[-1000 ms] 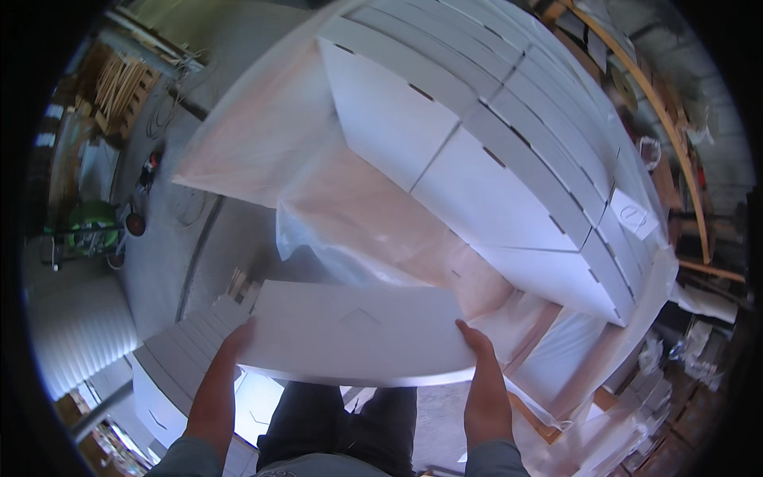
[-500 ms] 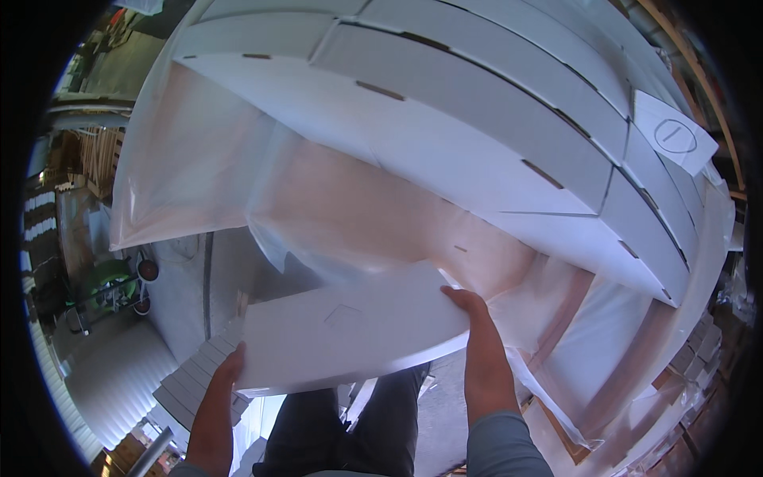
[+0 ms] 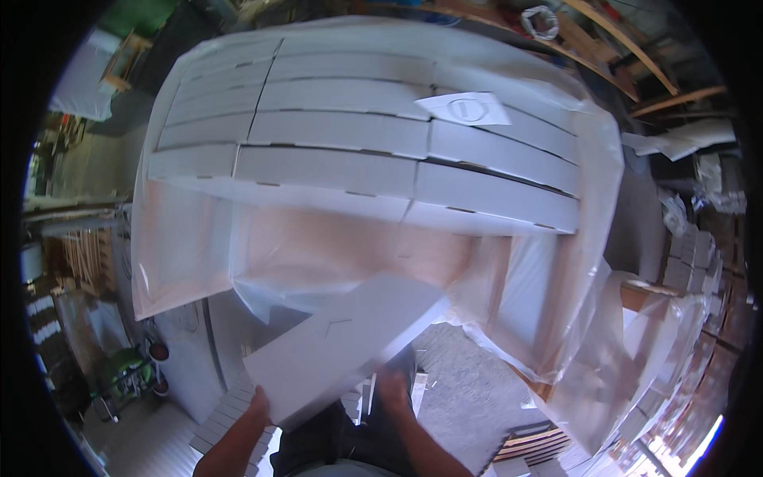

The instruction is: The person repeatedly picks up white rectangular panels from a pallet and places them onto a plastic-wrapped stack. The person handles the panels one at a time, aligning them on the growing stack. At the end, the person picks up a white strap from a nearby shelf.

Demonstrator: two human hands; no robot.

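Note:
A long, flat white cardboard box (image 3: 342,334) is tilted in front of my body, its right end higher up in the picture, by the near side of a film-lined crate. My left hand (image 3: 258,407) grips its lower left end. Close to its lower long edge is my right hand (image 3: 392,389), smeared by motion; whether the fingers touch the box cannot be made out. Beyond, rows of similar white boxes (image 3: 334,167) stand packed tightly in the crate. A white card (image 3: 493,114) with a drawn circle lies on top of them.
Clear plastic film (image 3: 184,258) drapes over the crate's near side. Another stack of white boxes (image 3: 218,425) stands by my left leg. Wooden slats (image 3: 528,441) lie at the lower right on the concrete floor (image 3: 465,381). A green machine (image 3: 127,370) is at the far left.
The box has swung, its left end lowering toward me. My right hand has left its right end and moved down along the near edge. The view has shifted, showing more of the crate.

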